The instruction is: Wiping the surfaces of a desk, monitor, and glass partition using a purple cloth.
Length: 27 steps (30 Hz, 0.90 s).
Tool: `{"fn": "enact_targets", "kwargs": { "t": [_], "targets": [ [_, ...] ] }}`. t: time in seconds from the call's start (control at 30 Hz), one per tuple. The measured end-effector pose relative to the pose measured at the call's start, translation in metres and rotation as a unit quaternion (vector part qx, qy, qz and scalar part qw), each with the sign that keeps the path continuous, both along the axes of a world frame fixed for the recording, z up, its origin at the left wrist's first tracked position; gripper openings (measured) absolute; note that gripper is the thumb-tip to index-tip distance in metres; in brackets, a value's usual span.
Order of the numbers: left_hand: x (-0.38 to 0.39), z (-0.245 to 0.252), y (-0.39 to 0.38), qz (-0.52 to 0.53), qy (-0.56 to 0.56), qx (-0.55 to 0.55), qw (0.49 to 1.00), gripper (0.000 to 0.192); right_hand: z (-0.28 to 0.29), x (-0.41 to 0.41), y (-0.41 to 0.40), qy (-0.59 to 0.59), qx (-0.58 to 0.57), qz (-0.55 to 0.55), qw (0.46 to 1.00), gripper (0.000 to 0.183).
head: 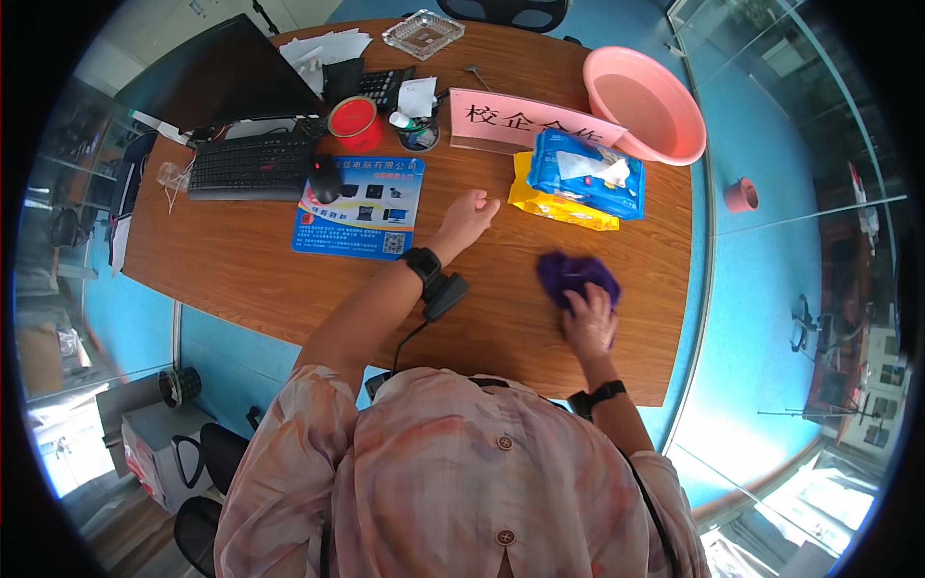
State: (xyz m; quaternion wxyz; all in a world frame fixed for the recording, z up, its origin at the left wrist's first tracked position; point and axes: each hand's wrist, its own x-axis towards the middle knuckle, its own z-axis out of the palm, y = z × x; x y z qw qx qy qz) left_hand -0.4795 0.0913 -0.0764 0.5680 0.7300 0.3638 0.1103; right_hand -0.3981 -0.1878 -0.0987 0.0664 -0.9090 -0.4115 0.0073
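Note:
My right hand (pixel 591 318) presses a crumpled purple cloth (pixel 574 274) onto the wooden desk (pixel 498 318), fingers spread over its near part. The hand and cloth are slightly blurred. My left hand (pixel 468 220) is curled into a loose fist above the desk, with nothing visible in it. It is between a blue printed mouse pad (pixel 358 224) and two wet-wipe packs. The blue wipe pack (pixel 589 177), a white wipe poking from its top, lies on the yellow pack (pixel 531 195). Both wrists wear black bands.
A pink basin (pixel 643 108) of water stands at the far right edge, beside a pink sign bearing writing (pixel 520 119). Leftward are a red tin (pixel 355 123), a pen holder (pixel 419 134), a mouse (pixel 325 180), a keyboard (pixel 249 166) and a monitor (pixel 224 76). A glass ashtray (pixel 423 34) sits behind.

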Motion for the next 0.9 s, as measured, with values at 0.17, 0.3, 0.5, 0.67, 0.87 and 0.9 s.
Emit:
{"fn": "enact_targets", "kwargs": {
  "t": [0.17, 0.3, 0.5, 0.67, 0.87, 0.9],
  "targets": [
    [0.045, 0.000, -0.009, 0.109, -0.010, -0.253, 0.961, 0.034, 0.000, 0.102, -0.092, 0.005, -0.056, -0.312, 0.948, 0.036],
    [0.057, -0.022, -0.011, 0.096, 0.034, -0.227, 0.968, 0.030, -0.004, 0.134, -0.112, 0.003, -0.040, -0.319, 0.947, 0.034],
    [0.049, -0.031, -0.011, 0.087, 0.018, -0.230, 0.969, 0.019, 0.006, 0.198, -0.091, 0.195, 0.300, -0.277, 0.892, 0.033],
    [0.045, -0.034, -0.023, 0.062, 0.002, -0.185, 0.981, 0.018, 0.031, 0.216, 0.018, 0.440, 0.445, -0.132, 0.769, 0.033],
    [0.016, -0.032, -0.060, 0.072, -0.012, -0.164, 0.984, 0.019, 0.023, 0.195, 0.075, 0.584, 0.292, -0.089, 0.752, 0.032],
    [0.003, -0.032, -0.063, 0.097, -0.016, -0.188, 0.977, 0.019, 0.022, 0.185, 0.079, 0.589, 0.288, -0.083, 0.751, 0.032]
  ]
}}
